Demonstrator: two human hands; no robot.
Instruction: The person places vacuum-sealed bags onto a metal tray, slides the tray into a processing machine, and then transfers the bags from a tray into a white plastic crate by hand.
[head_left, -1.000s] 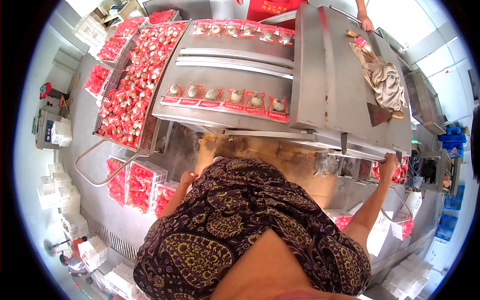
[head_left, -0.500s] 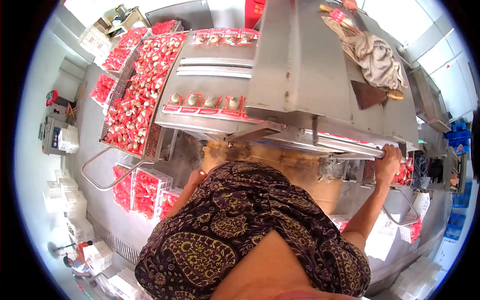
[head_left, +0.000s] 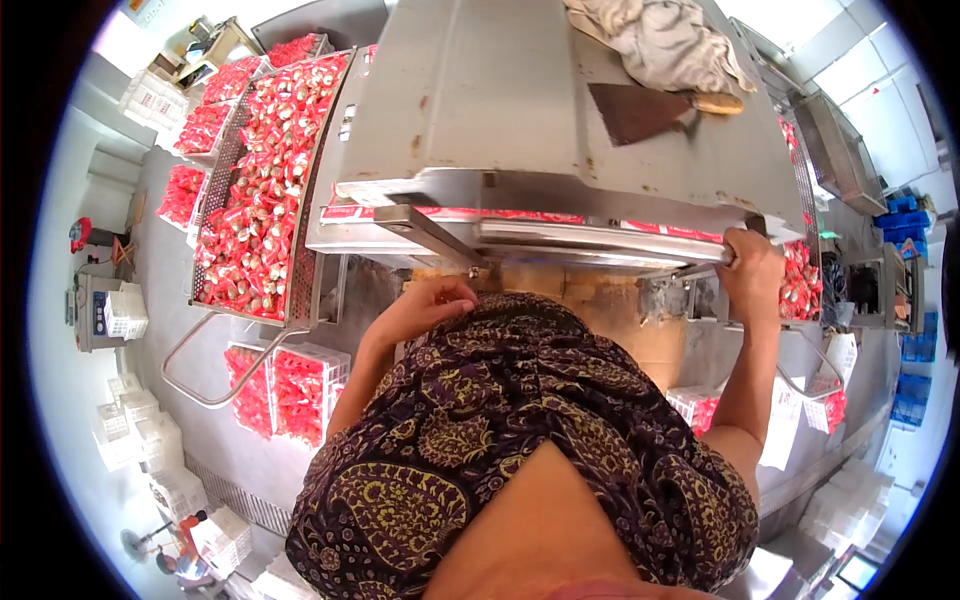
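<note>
My right hand is wrapped round the right end of a metal bar handle along the near edge of a steel machine lid. My left hand hovers in front of my patterned clothing, near the handle's left bracket; its fingers are loosely bent and nothing shows in them. Under the lid's near edge, red-printed packets lie in a row on the steel bed, mostly hidden. On top of the lid rest a crumpled cloth and a scraper with a wooden handle.
To the left stands a perforated metal cart heaped with filled red packets. White crates of red packets sit on the floor below it. Another packet-filled cart is at the right. Blue crates stand farther right.
The lid has moved left with my right hand on its handle, covering the rows of packets seen before. My left hand has risen toward the machine.
</note>
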